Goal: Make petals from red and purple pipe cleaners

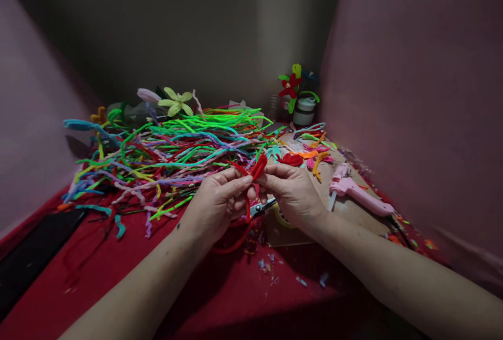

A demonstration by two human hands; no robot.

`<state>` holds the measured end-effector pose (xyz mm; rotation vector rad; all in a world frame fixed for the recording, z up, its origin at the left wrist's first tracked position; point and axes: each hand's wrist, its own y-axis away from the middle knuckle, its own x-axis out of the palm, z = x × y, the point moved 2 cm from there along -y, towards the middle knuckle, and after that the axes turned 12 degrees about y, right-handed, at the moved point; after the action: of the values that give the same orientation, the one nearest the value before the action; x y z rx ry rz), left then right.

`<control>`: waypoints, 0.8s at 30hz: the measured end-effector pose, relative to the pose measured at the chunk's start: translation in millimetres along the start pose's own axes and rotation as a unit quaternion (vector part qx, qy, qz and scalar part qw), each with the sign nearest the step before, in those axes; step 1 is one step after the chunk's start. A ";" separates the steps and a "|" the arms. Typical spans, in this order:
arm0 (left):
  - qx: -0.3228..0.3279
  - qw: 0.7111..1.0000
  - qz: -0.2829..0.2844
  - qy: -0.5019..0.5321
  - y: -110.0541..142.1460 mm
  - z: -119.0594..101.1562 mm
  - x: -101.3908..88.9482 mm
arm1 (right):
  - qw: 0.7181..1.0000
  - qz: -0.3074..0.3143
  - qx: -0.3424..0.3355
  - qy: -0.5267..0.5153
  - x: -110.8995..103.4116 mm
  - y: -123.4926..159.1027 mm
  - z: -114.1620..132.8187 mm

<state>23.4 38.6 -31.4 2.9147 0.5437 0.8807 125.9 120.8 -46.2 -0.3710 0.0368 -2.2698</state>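
Note:
Both of my hands meet over the middle of the red table (118, 277). My left hand (218, 198) and my right hand (291, 193) pinch a red pipe cleaner (257, 167) between their fingertips. Its top is bent into a petal-like loop above my fingers, and its long tail curves down below my left hand. Scissors (262, 207) lie on the table just under my hands.
A large heap of coloured pipe cleaners (168, 151) covers the table behind my hands. A pink glue gun (359, 193) lies on a cardboard sheet (314, 219) at the right. A cup with pipe-cleaner flowers (302, 104) stands at the back. Pink walls close in on both sides.

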 end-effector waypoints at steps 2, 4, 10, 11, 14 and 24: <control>-0.003 1.000 0.002 0.002 0.7 -0.1 0.6 | 1.000 0.003 -0.008 0.008 0.1 0.3 0.1; -0.005 1.000 -0.002 0.003 1.6 -0.4 1.1 | 1.000 0.006 -0.015 0.014 0.1 0.9 0.5; -0.026 1.000 0.000 0.003 4.3 0.2 1.2 | 0.999 0.022 -0.019 0.026 -0.5 2.8 1.1; -0.029 1.000 0.003 0.007 4.5 0.5 1.2 | 0.999 0.025 -0.022 0.025 -0.6 2.9 0.9; -0.031 0.999 0.010 0.015 4.8 1.0 1.2 | 0.999 0.037 -0.025 0.023 -0.6 2.7 -0.8; 0.001 1.000 0.024 -0.005 6.2 2.7 5.2 | 0.999 0.041 -0.028 -0.004 0.5 2.3 -4.2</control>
<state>30.9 34.8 -30.0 2.9452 0.4753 0.8695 126.2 118.5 -50.5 -0.4014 0.1103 -2.1905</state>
